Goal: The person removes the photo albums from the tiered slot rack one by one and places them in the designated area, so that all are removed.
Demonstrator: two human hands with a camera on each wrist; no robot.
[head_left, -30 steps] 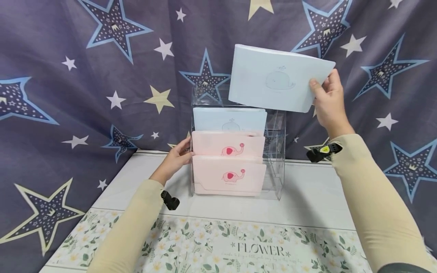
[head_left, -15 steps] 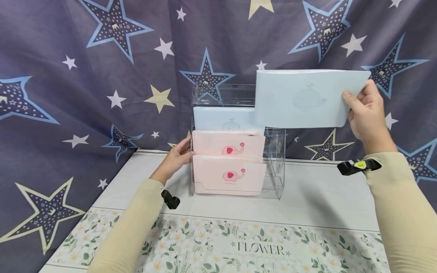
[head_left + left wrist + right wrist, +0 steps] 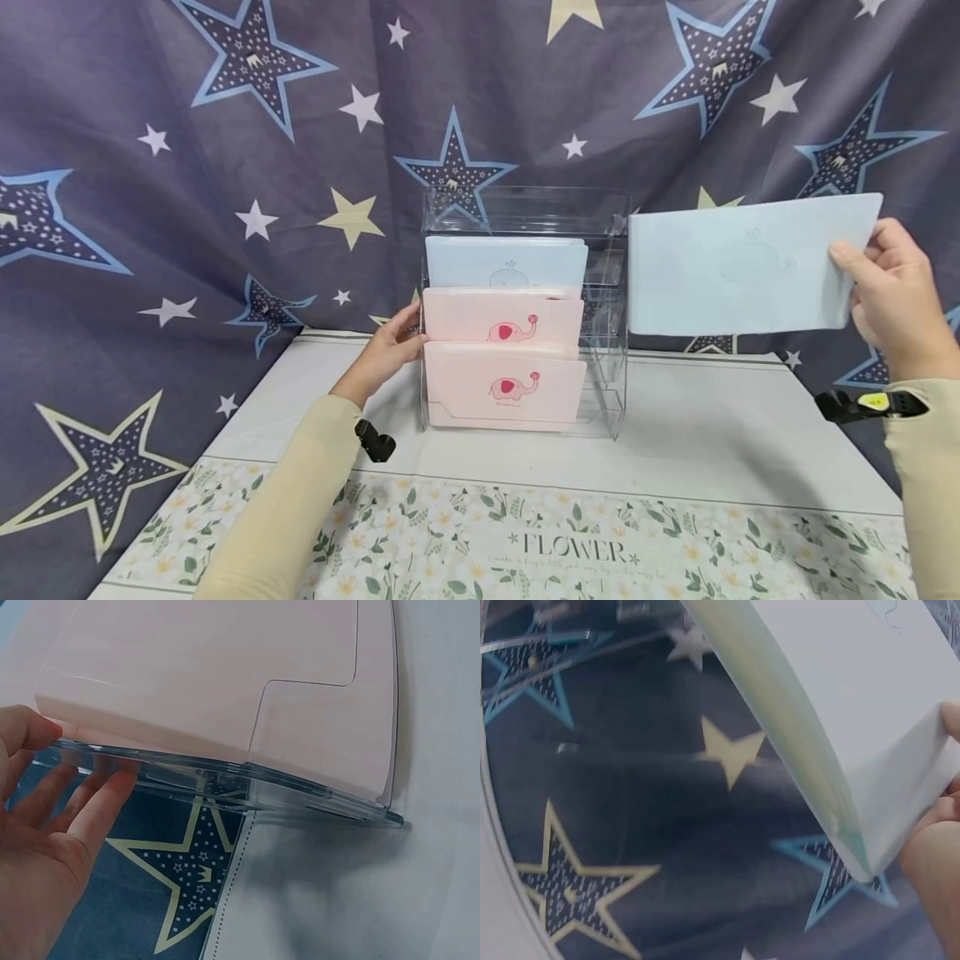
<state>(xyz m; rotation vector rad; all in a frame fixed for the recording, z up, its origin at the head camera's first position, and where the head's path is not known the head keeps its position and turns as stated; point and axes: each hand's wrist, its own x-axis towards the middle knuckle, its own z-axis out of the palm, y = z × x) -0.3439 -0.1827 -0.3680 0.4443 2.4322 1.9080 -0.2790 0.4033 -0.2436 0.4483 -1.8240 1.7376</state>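
At the right of the head view, a flat light-blue rectangular folder [image 3: 738, 275] with a faint whale print is held up off the table, its face towards the camera and its left edge just beside the rack in the picture. The right hand [image 3: 896, 287] pinches it at its right edge, thumb on the front face and fingers behind. In the right wrist view the same folder slants across the upper right of the frame, a yellowish-green band along its edge, with part of the hand at the right border.

Left of it, in the middle of the head view, stands a clear acrylic tiered rack [image 3: 525, 223]. A second light-blue folder [image 3: 472, 260], whale-printed, sits in a tier below the top; lower down are an upper pink folder [image 3: 457, 312] and a lower pink folder [image 3: 457, 375], each bearing a red-eared elephant. The left hand [image 3: 386, 350] holds the rack's left side, thumb at the front edge and fingers against the outer wall, as the left wrist view shows at its left.

A white table [image 3: 697, 408] with a flowered strip [image 3: 420, 542] lettered "FLOWER" fills the lower frame; a dark blue-grey curtain [image 3: 480, 75] patterned with stars covers the upper part.
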